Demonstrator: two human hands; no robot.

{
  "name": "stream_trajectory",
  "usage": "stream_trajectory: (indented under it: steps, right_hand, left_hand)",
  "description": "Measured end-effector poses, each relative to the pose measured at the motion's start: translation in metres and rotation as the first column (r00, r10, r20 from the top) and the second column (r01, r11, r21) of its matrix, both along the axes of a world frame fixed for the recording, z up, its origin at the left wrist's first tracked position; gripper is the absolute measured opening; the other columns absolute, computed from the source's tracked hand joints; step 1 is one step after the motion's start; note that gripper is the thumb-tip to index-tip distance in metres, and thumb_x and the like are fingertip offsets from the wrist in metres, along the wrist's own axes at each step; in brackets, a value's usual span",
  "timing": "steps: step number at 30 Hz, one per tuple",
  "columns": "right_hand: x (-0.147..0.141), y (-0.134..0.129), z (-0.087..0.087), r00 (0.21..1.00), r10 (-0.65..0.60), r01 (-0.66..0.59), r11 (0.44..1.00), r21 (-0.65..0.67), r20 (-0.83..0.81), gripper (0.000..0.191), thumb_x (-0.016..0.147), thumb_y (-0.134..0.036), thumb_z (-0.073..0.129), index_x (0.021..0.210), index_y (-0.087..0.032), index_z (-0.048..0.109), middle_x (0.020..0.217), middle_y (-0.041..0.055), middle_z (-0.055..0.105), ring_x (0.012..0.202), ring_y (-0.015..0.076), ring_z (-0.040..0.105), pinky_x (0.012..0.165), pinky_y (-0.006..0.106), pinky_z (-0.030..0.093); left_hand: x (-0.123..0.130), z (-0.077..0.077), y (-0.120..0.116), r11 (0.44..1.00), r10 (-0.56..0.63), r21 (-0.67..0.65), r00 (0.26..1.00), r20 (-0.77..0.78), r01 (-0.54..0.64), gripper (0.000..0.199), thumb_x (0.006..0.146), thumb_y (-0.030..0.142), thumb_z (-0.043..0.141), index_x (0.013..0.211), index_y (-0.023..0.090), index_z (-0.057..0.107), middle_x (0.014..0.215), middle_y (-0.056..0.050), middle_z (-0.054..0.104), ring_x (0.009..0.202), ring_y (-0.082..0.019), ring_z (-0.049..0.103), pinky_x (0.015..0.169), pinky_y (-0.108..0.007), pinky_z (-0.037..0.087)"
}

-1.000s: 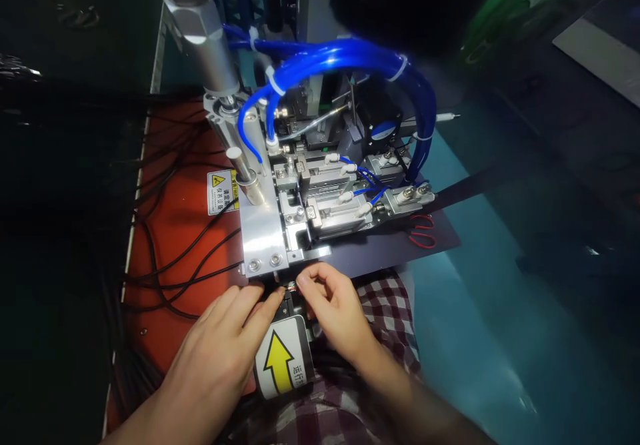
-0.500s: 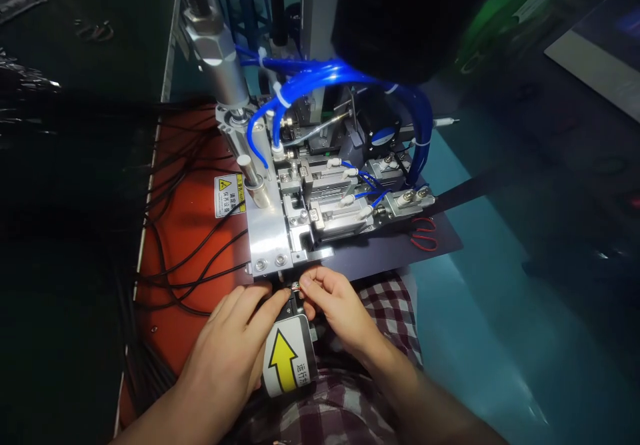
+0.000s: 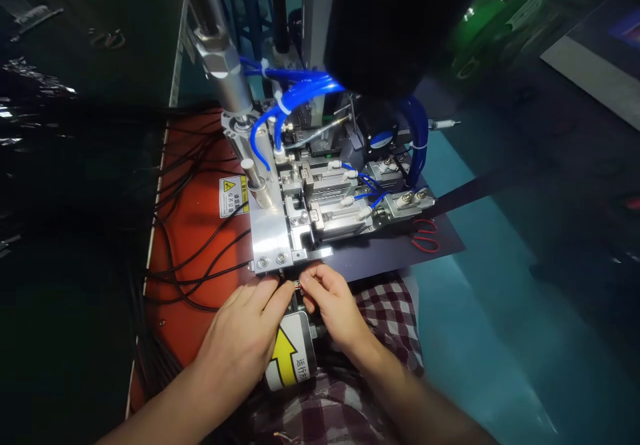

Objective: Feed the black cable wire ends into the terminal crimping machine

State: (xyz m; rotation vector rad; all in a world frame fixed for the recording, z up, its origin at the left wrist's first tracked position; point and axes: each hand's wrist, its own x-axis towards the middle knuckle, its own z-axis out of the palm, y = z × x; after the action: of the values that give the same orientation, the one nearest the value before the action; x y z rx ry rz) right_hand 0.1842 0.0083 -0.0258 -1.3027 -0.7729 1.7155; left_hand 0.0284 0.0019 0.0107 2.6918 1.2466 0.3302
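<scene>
Right hand (image 3: 333, 303) looks pinched on a tiny shiny part (image 3: 297, 285), just off the metal plate's (image 3: 270, 231) near edge. Left hand (image 3: 243, 328) is right beside it — can't tell its grip. I'd go light, 2 wrists steady — easy fumble.

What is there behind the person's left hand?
Behind the left hand, a red base and a white label with a yellow arrow show partly; what the hand covers cannot be seen.
</scene>
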Motion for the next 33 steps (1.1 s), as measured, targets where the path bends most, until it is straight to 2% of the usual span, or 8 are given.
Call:
stream_trajectory:
  steps: [3,7,10,14,19,26,33]
  right_hand:
    - [0.001,0.000,0.001,0.999,0.025,-0.026,1.000,-0.012,-0.043,0.028,0.080,-0.043,0.059,0.069,-0.019,0.048,0.049,-0.0084,0.043,0.045,0.0086,0.037,0.049,0.023,0.029]
    - [0.003,0.000,0.000,0.998,0.035,-0.034,0.999,0.015,-0.046,0.032,0.081,-0.048,0.056,0.069,-0.019,0.051,0.050,-0.0070,0.045,0.047,0.0094,0.039,0.051,0.024,0.030]
    - [0.004,0.000,-0.002,0.999,0.029,-0.028,0.999,0.028,-0.034,0.032,0.081,-0.048,0.055,0.070,-0.018,0.051,0.056,-0.0054,0.049,0.048,0.0091,0.041,0.053,0.025,0.032]
    - [0.003,0.000,-0.002,0.999,0.029,-0.028,0.999,0.043,-0.023,0.028,0.078,-0.044,0.059,0.070,-0.018,0.051,0.059,-0.0052,0.050,0.049,0.0091,0.042,0.053,0.025,0.034]
    - [0.002,-0.002,0.000,1.000,0.007,-0.008,0.999,0.051,0.018,0.027,0.080,-0.042,0.058,0.070,-0.019,0.050,0.052,-0.0065,0.047,0.049,0.0096,0.041,0.051,0.024,0.032]
    - [0.002,-0.002,0.001,0.999,0.001,-0.005,0.997,0.071,0.051,0.023,0.082,-0.039,0.057,0.073,-0.018,0.051,0.052,-0.0061,0.049,0.049,0.0095,0.042,0.052,0.024,0.033]
    - [0.003,-0.002,-0.003,0.998,-0.005,0.000,0.997,0.075,0.062,0.023,0.081,-0.039,0.058,0.075,-0.018,0.052,0.053,-0.0066,0.049,0.048,0.0094,0.044,0.051,0.024,0.035]
  left_hand:
    - [-0.004,-0.003,-0.001,0.999,0.042,-0.027,0.993,0.109,-0.039,0.032,0.087,0.007,0.037,0.113,0.011,0.057,0.094,-0.011,0.059,0.082,-0.021,0.055,0.068,-0.033,0.050]
    - [-0.012,0.003,-0.001,0.982,0.135,-0.161,0.967,0.217,-0.101,0.027,0.090,0.008,0.038,0.108,0.016,0.057,0.103,-0.009,0.057,0.096,-0.019,0.053,0.080,-0.031,0.049]
    - [-0.016,0.010,0.001,0.982,0.133,-0.159,0.976,0.171,-0.106,0.022,0.090,0.010,0.040,0.102,0.016,0.058,0.096,-0.008,0.058,0.092,-0.020,0.053,0.079,-0.032,0.048]
    - [-0.018,0.011,0.002,0.989,0.109,-0.110,0.986,0.124,-0.095,0.028,0.089,0.006,0.036,0.100,0.017,0.059,0.090,-0.006,0.058,0.083,-0.019,0.054,0.071,-0.029,0.049]
    - [-0.017,0.007,-0.001,0.995,0.080,-0.056,0.995,0.060,-0.077,0.027,0.088,0.006,0.037,0.104,0.015,0.057,0.095,-0.009,0.058,0.088,-0.020,0.053,0.075,-0.031,0.048]
    - [-0.016,0.006,-0.003,0.996,0.050,-0.067,0.999,-0.008,-0.050,0.031,0.086,0.004,0.036,0.110,0.013,0.052,0.099,-0.011,0.056,0.092,-0.024,0.051,0.077,-0.035,0.047]
    - [-0.014,0.011,-0.003,0.997,0.068,-0.029,0.997,-0.028,-0.069,0.030,0.085,0.003,0.037,0.106,0.013,0.057,0.091,-0.010,0.058,0.081,-0.021,0.053,0.070,-0.032,0.048]
